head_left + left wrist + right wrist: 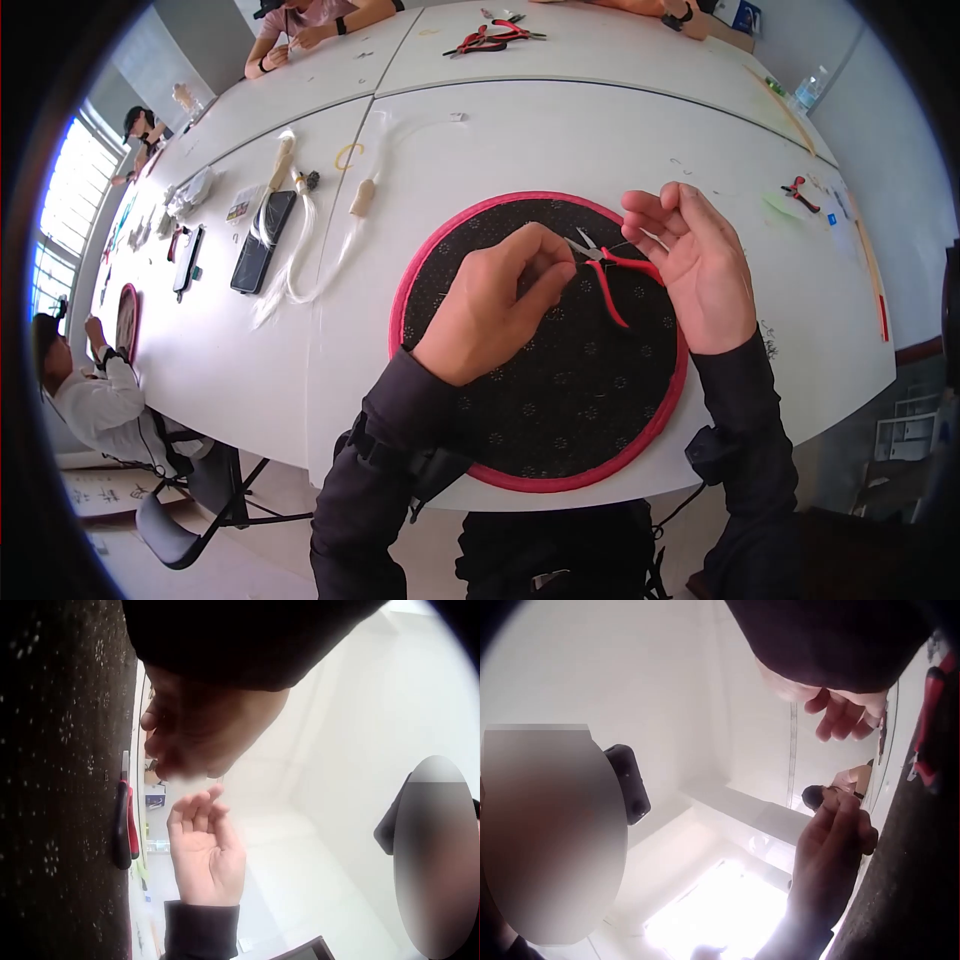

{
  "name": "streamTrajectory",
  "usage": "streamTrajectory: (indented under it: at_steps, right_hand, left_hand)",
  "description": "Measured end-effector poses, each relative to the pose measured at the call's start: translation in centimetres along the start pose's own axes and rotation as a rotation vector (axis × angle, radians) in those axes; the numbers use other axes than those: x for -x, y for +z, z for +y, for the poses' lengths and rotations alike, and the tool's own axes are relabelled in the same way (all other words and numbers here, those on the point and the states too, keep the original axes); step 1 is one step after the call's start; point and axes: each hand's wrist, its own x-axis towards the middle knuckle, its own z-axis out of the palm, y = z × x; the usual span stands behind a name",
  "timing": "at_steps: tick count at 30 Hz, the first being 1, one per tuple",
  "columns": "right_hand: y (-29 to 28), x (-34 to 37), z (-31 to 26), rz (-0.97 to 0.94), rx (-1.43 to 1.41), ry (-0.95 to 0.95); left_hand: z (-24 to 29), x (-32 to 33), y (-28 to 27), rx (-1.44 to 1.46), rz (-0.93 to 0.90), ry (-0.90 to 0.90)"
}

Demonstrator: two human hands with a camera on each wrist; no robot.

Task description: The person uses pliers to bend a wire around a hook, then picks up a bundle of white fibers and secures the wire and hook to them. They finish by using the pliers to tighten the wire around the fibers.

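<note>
A round dark mat (560, 420) with a red edge and small pale flower marks lies at the table's front. My left hand (495, 300) is over its left half, fingers curled, thumb and forefinger tips together; I cannot tell whether something fine is between them. Red-handled pliers (610, 280) rest on the mat between my hands with their jaws apart. My right hand (700, 255) is raised at the mat's right edge, palm turned up and fingers loosely bent. The left wrist view also shows this right hand (206, 851), with nothing visible in it.
Left of the mat lie pale fibre bundles (300, 240), a black phone (263, 243) and a clear strand with a tan piece (363, 198). More pliers (490, 38) lie at the back, another pair (800, 196) at the right near a bottle (810, 90). Other people sit around the table.
</note>
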Motion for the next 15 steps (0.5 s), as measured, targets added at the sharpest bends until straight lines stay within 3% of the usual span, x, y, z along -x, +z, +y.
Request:
streamTrajectory:
  at_steps: [6,9,13,15]
  right_hand:
    - [-2.7,-0.6,-0.4,-0.070,-0.193,0.122]
    - [-3.7,-0.7,-1.4,0.042,-0.165,0.119]
    - [-6.5,-1.3,-3.7,0.314,-0.004,-0.103]
    - [-8.1,-1.2,-4.2,0.322,0.285,-0.068]
  left_hand:
    - [-1.1,-0.1,0.4,-0.017,0.058,0.016]
    - [-1.6,-0.2,0.4,-0.009,0.141,0.009]
    - [-1.9,-0.6,-0.2,0.069,0.335,-0.015]
    - [-2.1,-0.6,-0.5,0.030,0.364,-0.049]
